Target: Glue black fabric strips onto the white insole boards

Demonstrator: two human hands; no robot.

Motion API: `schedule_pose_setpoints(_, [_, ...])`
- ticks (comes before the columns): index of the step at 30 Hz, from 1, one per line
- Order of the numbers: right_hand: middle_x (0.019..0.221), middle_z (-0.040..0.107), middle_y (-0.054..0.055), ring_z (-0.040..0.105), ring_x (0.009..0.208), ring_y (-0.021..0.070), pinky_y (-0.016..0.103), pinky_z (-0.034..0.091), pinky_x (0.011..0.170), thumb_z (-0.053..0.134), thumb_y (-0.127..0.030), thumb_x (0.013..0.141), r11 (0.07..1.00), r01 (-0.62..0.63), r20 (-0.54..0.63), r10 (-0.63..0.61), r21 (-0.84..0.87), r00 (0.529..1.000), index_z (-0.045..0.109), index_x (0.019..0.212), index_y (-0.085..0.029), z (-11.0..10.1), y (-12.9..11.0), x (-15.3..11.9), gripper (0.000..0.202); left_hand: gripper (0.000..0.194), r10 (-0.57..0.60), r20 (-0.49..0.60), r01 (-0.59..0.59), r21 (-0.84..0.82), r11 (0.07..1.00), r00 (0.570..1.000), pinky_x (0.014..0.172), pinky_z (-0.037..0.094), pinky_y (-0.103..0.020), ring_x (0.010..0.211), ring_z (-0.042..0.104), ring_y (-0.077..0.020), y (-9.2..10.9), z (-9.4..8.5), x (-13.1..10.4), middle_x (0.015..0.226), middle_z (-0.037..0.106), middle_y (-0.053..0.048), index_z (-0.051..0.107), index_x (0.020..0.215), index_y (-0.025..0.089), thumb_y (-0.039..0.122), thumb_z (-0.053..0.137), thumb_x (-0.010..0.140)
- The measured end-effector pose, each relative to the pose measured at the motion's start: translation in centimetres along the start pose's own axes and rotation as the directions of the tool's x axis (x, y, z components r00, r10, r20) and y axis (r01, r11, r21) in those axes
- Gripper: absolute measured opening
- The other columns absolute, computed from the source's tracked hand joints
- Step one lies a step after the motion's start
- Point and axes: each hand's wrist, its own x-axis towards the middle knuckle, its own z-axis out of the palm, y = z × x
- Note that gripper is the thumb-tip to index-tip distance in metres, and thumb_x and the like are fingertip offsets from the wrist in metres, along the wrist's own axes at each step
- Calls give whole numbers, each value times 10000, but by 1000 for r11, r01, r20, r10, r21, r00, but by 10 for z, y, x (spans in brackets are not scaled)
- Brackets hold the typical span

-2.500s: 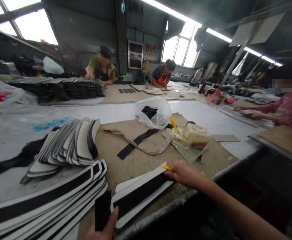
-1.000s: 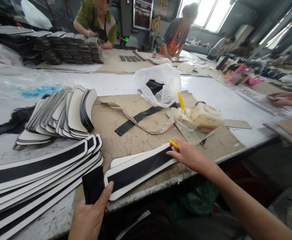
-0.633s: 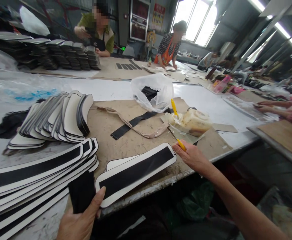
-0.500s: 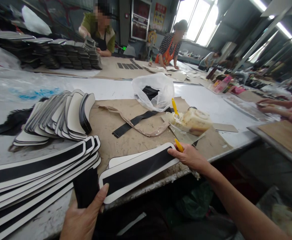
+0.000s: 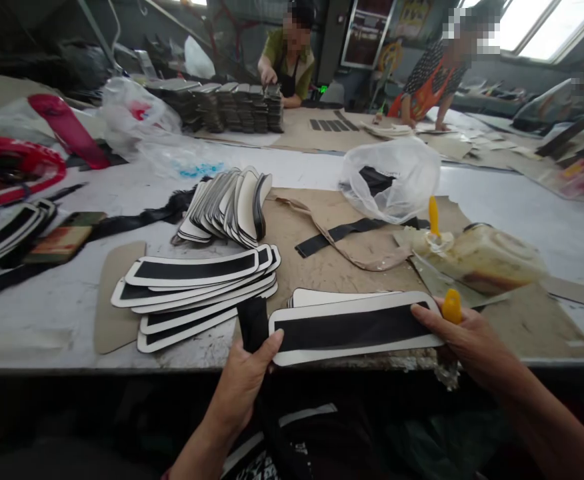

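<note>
A long white panel with a black strip [image 5: 352, 328] along its middle is held level at the table's front edge. My left hand [image 5: 247, 380] grips its left end, thumb on top, with black strip material [image 5: 253, 323] hanging by the fingers. My right hand [image 5: 477, 343] pinches the right end and also carries a tool with a yellow handle [image 5: 452, 307]; its crusted lower end shows beneath the hand. Behind the held piece lie more white panels [image 5: 342, 297]. To the left, similar black-centred panels [image 5: 197, 267] are fanned out in a pile.
Curved pale pieces [image 5: 227, 207] stand stacked at the back left. A plastic bag [image 5: 397, 177] with black material sits beyond the brown paper [image 5: 342, 280]. At right lies a stained plastic container [image 5: 497, 257], a yellow handle [image 5: 433, 217] beside it. Two people work across the table.
The view has swung left, bringing a phone-like object and red items into sight. Both hands keep hold of the panel, which now lies more level.
</note>
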Motion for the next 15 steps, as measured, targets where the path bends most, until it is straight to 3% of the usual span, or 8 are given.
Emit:
schedule_pose_setpoints(5, [637,543,-11,464,505,102,196,357,409,701,-481,709,964,-36,69,19,264,997,578,779,-177,8,-6,-5,335,387,22,19,-22,-31,999,1000,564,463,-245,601,551,-138,-5,-9,1,680,621,-11,639,870,127,416,751,638])
schedule_pose_setpoints(10, [633,544,-23,484,500,89,182,406,428,764,-424,656,843,-119,103,75,525,992,565,799,-177,19,-11,-11,348,285,-10,89,23,-151,988,996,478,416,-203,510,479,-89,-3,-13,2,608,565,24,633,769,134,358,759,648])
schedule_pose_setpoints(15, [503,379,-84,296,385,28,136,246,319,789,-445,618,751,-211,138,160,626,977,484,708,-179,29,-4,-15,415,333,-101,124,130,-246,960,987,492,460,-227,504,538,-116,-3,-10,0,643,618,16,654,878,154,330,777,623])
